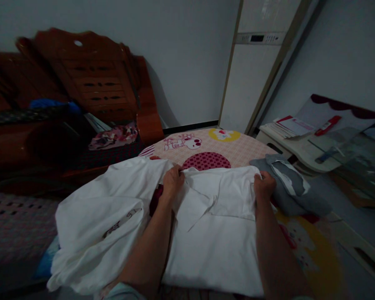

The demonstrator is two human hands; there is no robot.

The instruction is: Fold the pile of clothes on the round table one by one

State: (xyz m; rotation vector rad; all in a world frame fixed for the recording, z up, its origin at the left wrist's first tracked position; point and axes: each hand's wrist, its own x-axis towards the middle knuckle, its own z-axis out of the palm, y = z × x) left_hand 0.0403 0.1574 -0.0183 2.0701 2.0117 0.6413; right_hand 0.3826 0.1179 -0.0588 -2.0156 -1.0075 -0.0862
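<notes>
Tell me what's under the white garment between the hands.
Beyond the far edge of the white garment, the tablecloth shows, with a maroon patch partly covered. The left hand and right hand hold that edge. Anything directly underneath is hidden.

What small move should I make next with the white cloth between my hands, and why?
Perhaps gently pull the white cloth taut sideways: your left hand and right hand hold its far edge, while creases show between them.

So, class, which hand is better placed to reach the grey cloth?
Probably the right hand: it grips the folded white garment beside the grey cloth; the left hand grips the opposite side.
</notes>
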